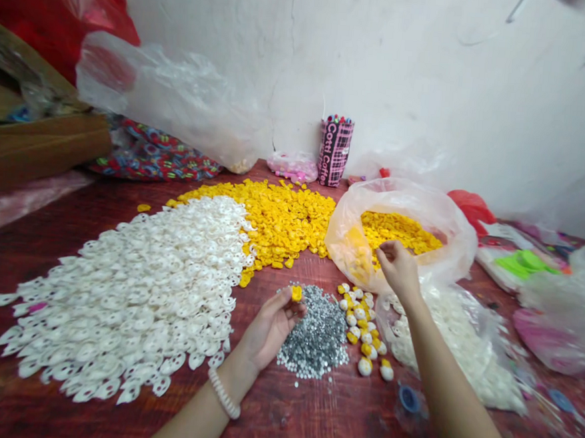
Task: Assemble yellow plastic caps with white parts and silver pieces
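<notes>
My left hand [272, 324], a beaded bracelet on its wrist, pinches a small yellow plastic piece [296, 293] between thumb and fingers. It is just above a heap of small silver-grey discs [314, 340]. My right hand [399, 272] is at the mouth of a clear plastic bag [453, 220] holding yellow pieces [402, 230]. Its fingers are curled together, and what they hold, if anything, is hidden. Between the hands lie several yellow-and-white joined pieces [360, 317] in a small cluster.
White flat pieces with dark holes [136, 301] spread in a large pile at left. A yellow pile [287, 215] lies behind. A bag of whitish pieces [454, 337] is under my right forearm. A plaid pouch [335, 152] stands by the wall; a blue cap [409, 399] lies near the front.
</notes>
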`<control>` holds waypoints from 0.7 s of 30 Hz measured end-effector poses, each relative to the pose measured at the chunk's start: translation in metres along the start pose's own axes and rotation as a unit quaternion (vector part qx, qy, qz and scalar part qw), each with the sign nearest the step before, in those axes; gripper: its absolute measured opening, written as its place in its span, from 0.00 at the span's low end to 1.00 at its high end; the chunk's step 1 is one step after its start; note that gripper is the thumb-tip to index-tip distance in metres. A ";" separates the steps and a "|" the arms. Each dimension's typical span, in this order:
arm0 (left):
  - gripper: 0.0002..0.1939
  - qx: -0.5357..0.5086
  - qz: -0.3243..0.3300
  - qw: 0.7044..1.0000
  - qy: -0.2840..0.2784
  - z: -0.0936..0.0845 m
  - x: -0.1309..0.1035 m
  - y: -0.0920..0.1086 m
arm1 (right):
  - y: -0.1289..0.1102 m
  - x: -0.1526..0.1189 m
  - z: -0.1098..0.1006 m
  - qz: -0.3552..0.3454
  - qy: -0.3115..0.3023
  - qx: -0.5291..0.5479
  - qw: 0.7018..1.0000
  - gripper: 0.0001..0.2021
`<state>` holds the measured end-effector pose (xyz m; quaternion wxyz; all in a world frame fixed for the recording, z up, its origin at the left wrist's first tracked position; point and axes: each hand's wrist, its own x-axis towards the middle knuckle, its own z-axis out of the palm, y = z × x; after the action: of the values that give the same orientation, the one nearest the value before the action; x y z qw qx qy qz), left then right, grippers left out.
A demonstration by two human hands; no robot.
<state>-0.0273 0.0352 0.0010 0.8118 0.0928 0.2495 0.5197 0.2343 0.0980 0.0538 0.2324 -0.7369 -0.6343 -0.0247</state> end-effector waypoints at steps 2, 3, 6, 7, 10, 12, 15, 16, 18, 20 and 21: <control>0.06 -0.020 -0.003 1.000 0.010 0.001 0.000 0.000 | -0.030 -0.037 0.000 -0.060 0.009 0.154 0.986 0.13; 0.07 -0.031 -0.010 0.999 0.012 0.001 0.000 0.000 | -0.046 -0.057 0.003 -0.103 -0.006 0.251 0.963 0.13; 0.09 -0.054 -0.033 0.998 -0.003 -0.001 0.001 0.000 | -0.093 -0.111 0.021 -0.188 -0.073 0.376 0.905 0.13; 0.10 -0.055 -0.041 0.998 -0.005 -0.003 0.002 0.001 | -0.106 -0.125 0.029 -0.202 -0.078 0.399 0.891 0.13; 0.11 -0.071 -0.034 0.997 0.018 -0.005 0.005 0.005 | -0.130 -0.149 0.054 -0.191 -0.068 0.439 0.875 0.11; 0.10 -0.096 -0.001 0.995 0.028 -0.006 0.006 0.008 | -0.136 -0.156 0.065 -0.173 -0.045 0.438 0.881 0.11; 0.09 -0.108 0.022 0.994 0.014 -0.006 0.006 0.013 | -0.137 -0.161 0.073 -0.168 0.008 0.391 0.905 0.10; 0.08 -0.106 0.023 0.994 0.009 -0.006 0.005 0.014 | -0.137 -0.162 0.073 -0.168 0.025 0.375 0.911 0.10; 0.06 -0.103 0.034 0.994 0.004 -0.006 0.004 0.017 | -0.135 -0.164 0.071 -0.180 0.033 0.362 0.914 0.10; 0.05 -0.097 0.056 0.994 0.010 -0.005 0.003 0.019 | -0.134 -0.165 0.068 -0.206 -0.001 0.379 0.902 0.12; 0.04 -0.090 0.067 0.994 0.016 -0.005 0.002 0.021 | -0.133 -0.166 0.067 -0.217 -0.027 0.391 0.894 0.13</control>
<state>-0.0455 0.0455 0.0047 0.7762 0.0274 0.2073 0.5948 0.0589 -0.0186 -0.0191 0.4730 -0.4316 -0.7428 0.1955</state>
